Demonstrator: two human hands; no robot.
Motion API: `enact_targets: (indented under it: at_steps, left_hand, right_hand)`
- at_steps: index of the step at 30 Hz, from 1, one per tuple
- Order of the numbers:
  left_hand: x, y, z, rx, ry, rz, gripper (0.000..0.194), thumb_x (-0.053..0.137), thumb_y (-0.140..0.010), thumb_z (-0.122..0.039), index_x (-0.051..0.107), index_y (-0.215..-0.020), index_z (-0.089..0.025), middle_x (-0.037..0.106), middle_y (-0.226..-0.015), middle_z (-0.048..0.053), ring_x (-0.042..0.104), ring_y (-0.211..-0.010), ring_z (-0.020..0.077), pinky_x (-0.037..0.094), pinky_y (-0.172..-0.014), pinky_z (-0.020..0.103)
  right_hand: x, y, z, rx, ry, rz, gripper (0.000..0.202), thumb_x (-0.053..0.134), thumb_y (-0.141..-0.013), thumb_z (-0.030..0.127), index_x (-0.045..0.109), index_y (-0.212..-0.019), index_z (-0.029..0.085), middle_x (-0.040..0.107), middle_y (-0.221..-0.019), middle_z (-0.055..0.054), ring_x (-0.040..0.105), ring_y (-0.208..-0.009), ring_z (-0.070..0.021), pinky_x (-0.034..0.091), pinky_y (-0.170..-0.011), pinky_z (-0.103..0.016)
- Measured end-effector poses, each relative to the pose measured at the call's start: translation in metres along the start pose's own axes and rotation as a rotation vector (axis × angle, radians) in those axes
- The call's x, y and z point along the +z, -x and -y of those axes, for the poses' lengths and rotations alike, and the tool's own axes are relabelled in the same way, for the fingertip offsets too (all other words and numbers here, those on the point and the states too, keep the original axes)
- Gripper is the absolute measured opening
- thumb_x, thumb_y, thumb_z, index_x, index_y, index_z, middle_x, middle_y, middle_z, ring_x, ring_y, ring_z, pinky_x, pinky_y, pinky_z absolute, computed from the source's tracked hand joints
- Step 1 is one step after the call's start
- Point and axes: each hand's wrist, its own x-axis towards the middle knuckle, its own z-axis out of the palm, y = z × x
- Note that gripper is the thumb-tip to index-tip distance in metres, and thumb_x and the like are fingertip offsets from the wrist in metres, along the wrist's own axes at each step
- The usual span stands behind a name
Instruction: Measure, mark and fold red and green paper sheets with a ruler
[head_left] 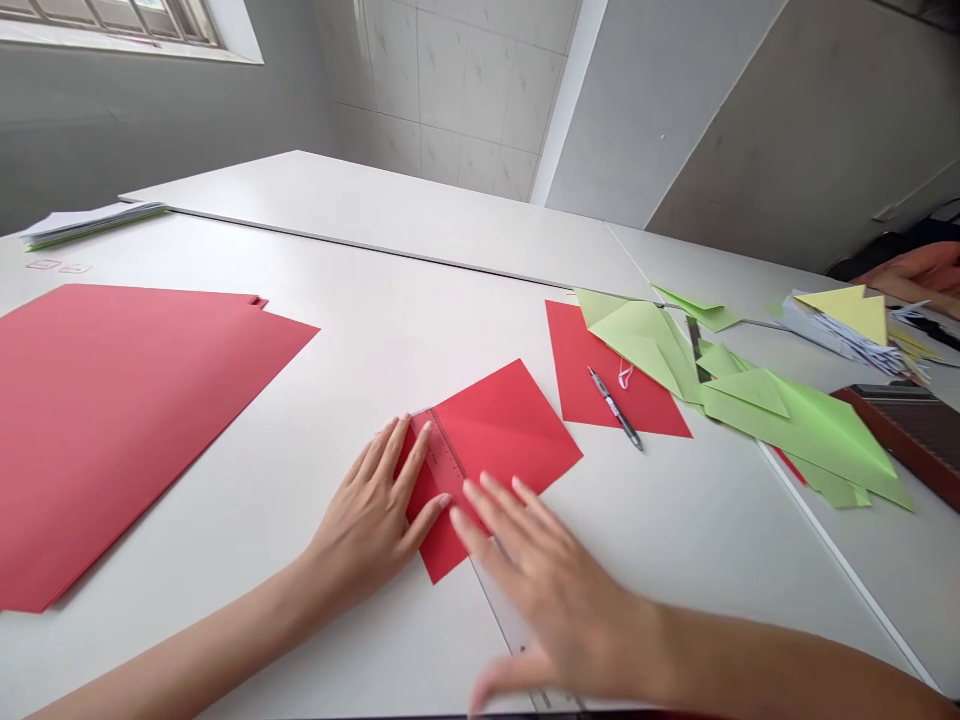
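Observation:
A red sheet of paper [517, 415] lies on the white table in front of me, with a clear ruler [444, 448] across its left part. My left hand [379, 490] rests flat with fingers spread, pressing on the ruler and the paper's left side. Over the lower right edge of the sheet is my right hand [536, 575], fingers stretched out and slightly blurred. It grips nothing; whether its fingertips touch the paper I cannot tell. Below it a long, pale straight-edged strip [499, 610] runs toward the table's front edge, partly hidden by the hand.
Large red sheets [142, 420] are stacked at left. Right of centre are another red sheet [615, 395], a pen [615, 410] and green paper pieces [810, 420]. A paper stack [97, 224] sits far left. Yellow paper [851, 312] and a person's arm [911, 268] appear far right.

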Motion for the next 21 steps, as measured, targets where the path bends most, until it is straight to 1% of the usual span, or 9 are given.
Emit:
enact_targets:
  at_steps: [3,5,7,9,13,15,17,19,21]
  left_hand:
    - [0.005,-0.004,0.011,0.003,0.034,0.008,0.085,0.02,-0.097,-0.067,0.016,-0.156,-0.007,0.027,-0.159,0.021,0.03,-0.147,0.0352,0.029,-0.119,0.053]
    - [0.007,-0.009,0.017,0.004,0.059,0.029,0.091,0.017,-0.095,-0.07,0.021,-0.154,-0.001,0.028,-0.157,0.023,0.03,-0.146,0.0358,0.027,-0.121,0.052]
    - [0.007,-0.013,0.023,0.006,0.081,0.057,0.095,0.016,-0.094,-0.073,0.026,-0.152,0.001,0.029,-0.157,0.023,0.029,-0.147,0.0354,0.025,-0.122,0.051]
    - [0.005,-0.017,0.029,0.009,0.094,0.088,0.097,0.015,-0.093,-0.074,0.031,-0.15,0.002,0.029,-0.157,0.023,0.028,-0.147,0.0348,0.021,-0.123,0.051]
    - [0.001,-0.021,0.041,0.029,0.106,0.141,0.091,0.011,-0.094,-0.072,0.029,-0.153,-0.005,0.032,-0.157,0.018,0.024,-0.149,0.0338,0.014,-0.124,0.055]
    - [0.0,-0.023,0.047,0.052,0.114,0.162,0.081,0.01,-0.096,-0.067,0.026,-0.155,-0.014,0.03,-0.159,0.012,0.022,-0.15,0.0324,0.014,-0.123,0.056]
    - [0.001,-0.025,0.053,0.084,0.121,0.178,0.069,0.009,-0.1,-0.058,0.025,-0.156,-0.021,0.028,-0.161,0.007,0.023,-0.15,0.0304,0.015,-0.123,0.056]
    - [0.003,-0.028,0.06,0.127,0.127,0.192,0.061,0.009,-0.102,-0.049,0.025,-0.156,-0.026,0.029,-0.16,0.004,0.025,-0.15,0.0279,0.015,-0.123,0.055]
    - [0.004,-0.032,0.065,0.173,0.13,0.203,0.056,0.011,-0.102,-0.04,0.024,-0.156,-0.028,0.032,-0.159,0.002,0.026,-0.15,0.026,0.014,-0.123,0.055]
  right_hand:
    - [0.008,0.029,0.028,0.021,-0.077,0.173,0.106,0.064,-0.085,0.062,0.009,-0.161,0.014,0.01,-0.165,-0.011,0.007,-0.154,-0.0289,0.014,-0.127,-0.048]
    - [0.008,0.042,0.034,0.098,-0.074,0.249,0.099,0.068,-0.086,0.04,0.009,-0.16,0.012,0.003,-0.166,-0.008,-0.001,-0.155,-0.0255,0.009,-0.128,-0.045]
    - [0.005,0.052,0.036,0.199,-0.068,0.3,0.098,0.063,-0.08,0.014,0.007,-0.16,0.009,-0.001,-0.167,-0.005,-0.004,-0.154,-0.0219,0.009,-0.128,-0.041]
    - [0.004,0.063,0.039,0.308,-0.066,0.314,0.101,0.051,-0.072,-0.002,0.003,-0.16,0.01,-0.006,-0.167,-0.004,-0.006,-0.154,-0.0196,0.009,-0.127,-0.04]
    - [0.007,0.09,0.045,0.466,-0.06,0.263,0.106,0.031,-0.068,-0.016,0.001,-0.16,0.026,-0.019,-0.165,0.002,-0.011,-0.153,-0.0215,0.01,-0.126,-0.048]
    - [0.006,0.103,0.047,0.482,-0.089,0.237,0.105,0.026,-0.069,-0.017,0.002,-0.16,0.03,-0.012,-0.167,0.003,-0.007,-0.154,-0.0199,0.01,-0.126,-0.05]
    - [0.001,0.115,0.048,0.491,-0.146,0.192,0.099,0.024,-0.075,-0.015,0.005,-0.16,0.032,0.005,-0.168,0.004,0.004,-0.154,-0.0163,0.013,-0.126,-0.048]
    - [-0.006,0.125,0.047,0.537,-0.198,0.08,0.085,0.025,-0.086,-0.007,0.013,-0.159,0.034,0.025,-0.164,0.003,0.021,-0.151,-0.0133,0.023,-0.124,-0.042]
    - [-0.012,0.134,0.045,0.586,-0.207,-0.091,0.07,0.027,-0.096,0.003,0.021,-0.158,0.035,0.046,-0.152,-0.001,0.043,-0.14,-0.0118,0.039,-0.116,-0.033]
